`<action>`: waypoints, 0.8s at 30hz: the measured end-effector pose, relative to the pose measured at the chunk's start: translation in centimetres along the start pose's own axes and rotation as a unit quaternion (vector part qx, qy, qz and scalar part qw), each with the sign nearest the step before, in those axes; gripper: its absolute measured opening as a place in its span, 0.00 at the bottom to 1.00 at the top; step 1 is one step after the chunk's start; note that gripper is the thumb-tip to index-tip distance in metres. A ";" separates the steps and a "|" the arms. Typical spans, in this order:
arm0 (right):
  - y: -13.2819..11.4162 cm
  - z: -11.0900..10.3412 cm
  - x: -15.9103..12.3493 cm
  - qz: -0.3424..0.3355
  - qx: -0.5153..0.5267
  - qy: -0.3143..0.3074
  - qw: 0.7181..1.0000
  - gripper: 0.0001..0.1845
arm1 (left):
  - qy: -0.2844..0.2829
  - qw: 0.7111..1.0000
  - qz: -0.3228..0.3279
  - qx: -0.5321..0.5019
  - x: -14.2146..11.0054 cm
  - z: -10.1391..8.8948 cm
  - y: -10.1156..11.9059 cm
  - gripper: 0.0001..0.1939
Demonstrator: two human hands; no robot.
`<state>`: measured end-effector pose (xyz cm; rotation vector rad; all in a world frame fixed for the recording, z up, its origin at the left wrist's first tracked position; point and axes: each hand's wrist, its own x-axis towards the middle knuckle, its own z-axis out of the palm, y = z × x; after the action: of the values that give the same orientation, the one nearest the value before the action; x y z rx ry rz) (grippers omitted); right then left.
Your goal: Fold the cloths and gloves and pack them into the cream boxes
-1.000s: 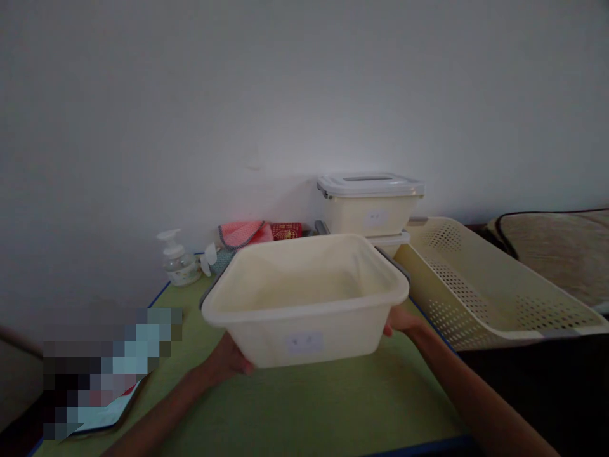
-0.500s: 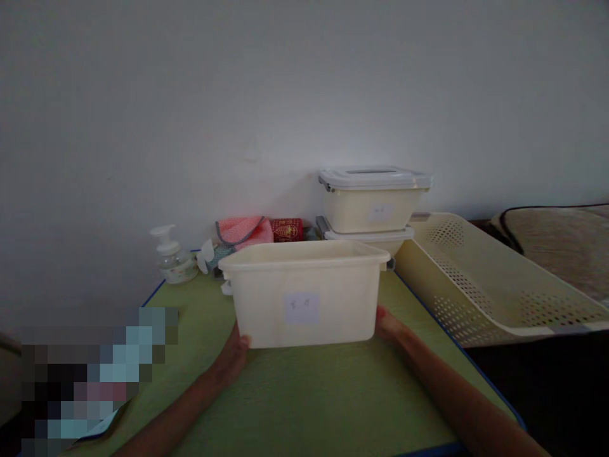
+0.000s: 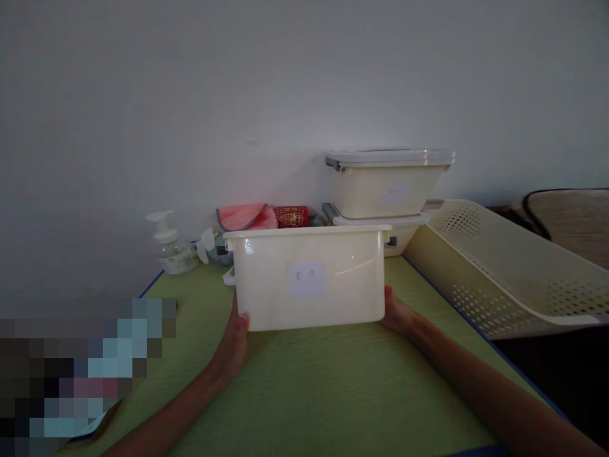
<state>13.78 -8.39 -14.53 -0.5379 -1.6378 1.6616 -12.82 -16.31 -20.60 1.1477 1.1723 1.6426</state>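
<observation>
A cream plastic storage bin (image 3: pixel 266 298) with a pale paper label (image 3: pixel 307 279) on its front side is held upright between my two hands over the green table (image 3: pixel 304 393). My left hand (image 3: pixel 238 330) grips its lower left corner, with the thumb on the front. At the lower right side, my right hand (image 3: pixel 394 311) presses against the bin, its fingers mostly hidden behind. No lid shows on this bin, and its inside is out of sight.
Two lidded bins (image 3: pixel 387 190) are stacked at the back right. Beside them lies a large perforated basket (image 3: pixel 504 279). A pump bottle (image 3: pixel 174 251), a pink cloth (image 3: pixel 245 218) and a red package (image 3: pixel 292 216) stand along the wall. The lower left is pixelated.
The bin has tipped so its front faces me more squarely and its opening no longer shows. Both hands keep hold, and the view has shifted slightly.
</observation>
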 end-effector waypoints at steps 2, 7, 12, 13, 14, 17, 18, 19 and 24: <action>0.0 0.0 0.0 -0.015 -0.005 -0.001 1.000 0.46 | -0.010 1.000 0.017 0.016 0.0 0.0 0.3 0.39; 0.1 0.2 0.1 -0.009 -0.025 0.004 1.000 0.46 | -0.035 0.998 0.035 0.031 0.0 0.1 1.3 0.37; 0.2 0.2 0.1 -0.002 -0.048 0.000 0.999 0.47 | -0.035 0.998 0.054 0.023 0.0 0.4 1.8 0.37; 0.2 0.2 0.1 -0.003 -0.052 0.001 0.999 0.46 | -0.040 0.997 0.065 0.023 0.1 0.4 1.8 0.37; 0.3 0.2 0.1 -0.004 -0.056 0.005 0.998 0.46 | -0.045 0.996 0.075 0.022 0.1 0.5 1.9 0.36; 0.6 -0.1 0.0 0.001 -0.067 0.026 0.997 0.43 | -0.061 0.994 0.093 0.013 0.2 0.7 2.1 0.37; 0.7 -0.2 -0.1 0.005 -0.069 0.033 0.997 0.43 | -0.063 0.993 0.095 0.009 0.3 0.7 2.2 0.37; 0.8 -0.3 -0.1 0.010 -0.070 0.038 0.997 0.42 | -0.065 0.993 0.096 0.006 0.3 0.8 2.3 0.37; 1.4 -1.0 -0.1 0.032 -0.085 0.058 0.994 0.43 | -0.065 0.992 0.109 0.008 0.4 0.8 2.4 0.38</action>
<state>14.32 -7.67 -15.99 -0.7639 -1.7008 1.5138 -12.38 -16.34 -18.04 1.4124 1.0085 1.6919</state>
